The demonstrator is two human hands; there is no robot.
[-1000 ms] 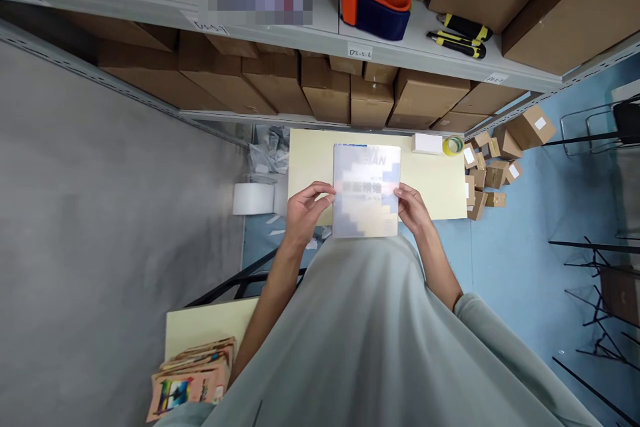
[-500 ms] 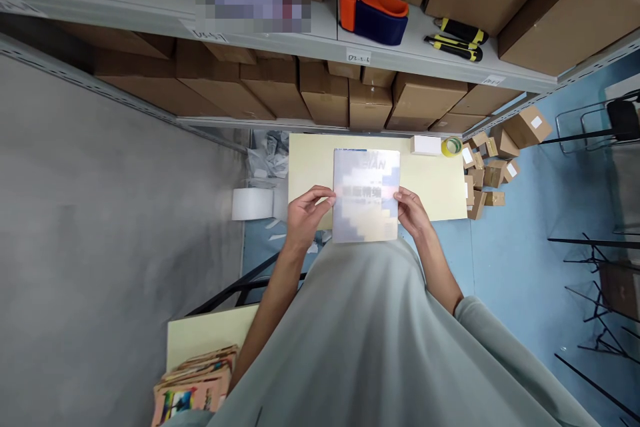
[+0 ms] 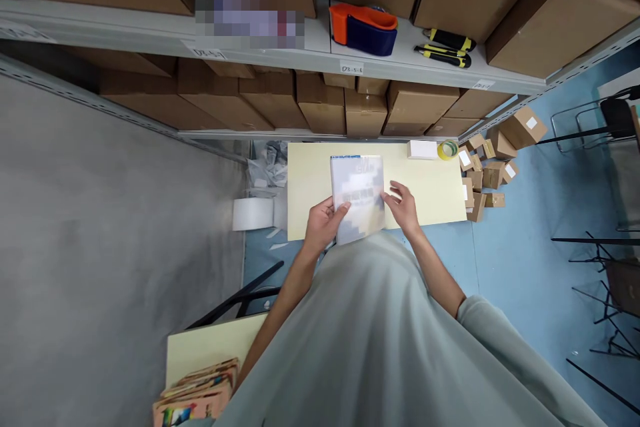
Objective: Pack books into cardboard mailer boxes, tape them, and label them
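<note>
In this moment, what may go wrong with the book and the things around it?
The book could slip or swing: the left hand grips its left side, while the right hand has only fingertips at its right edge. The tape sits close to the right end of the table, so a bump might send it off. The cutters on the shelf might fall if knocked.

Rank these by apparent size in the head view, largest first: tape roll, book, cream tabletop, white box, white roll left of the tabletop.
1. Cream tabletop
2. Book, probably enlarged by nearness to the camera
3. White roll
4. White box
5. Tape roll, only somewhat smaller than the box
</note>
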